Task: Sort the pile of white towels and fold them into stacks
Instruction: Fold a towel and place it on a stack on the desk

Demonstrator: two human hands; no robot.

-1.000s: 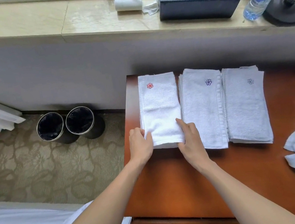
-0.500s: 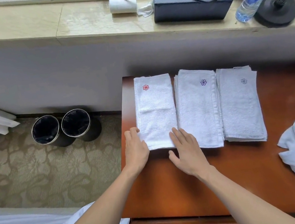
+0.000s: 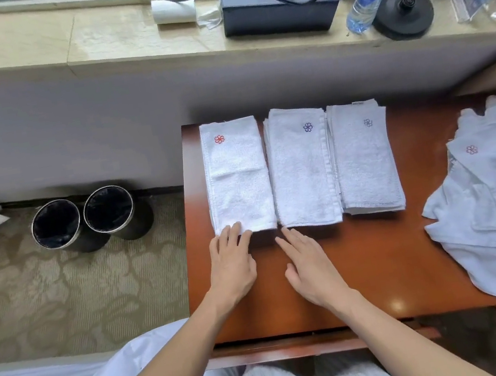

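both hands flat, empty: left hand [image 3: 231,262] fingertips on leftmost stack [image 3: 239,182] near edge; unfolded pile [image 3: 487,197] at frame right, right hand [image 3: 311,262] nearer.

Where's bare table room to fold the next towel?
Bare table lies between the grey-flower stack and the loose pile, and along the near edge right of the right hand. The three stacks crowd the back.

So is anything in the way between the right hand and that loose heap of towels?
Nothing visible. Only bare table lies between the right hand and the heap of towels at the right; the folded stacks sit farther back.
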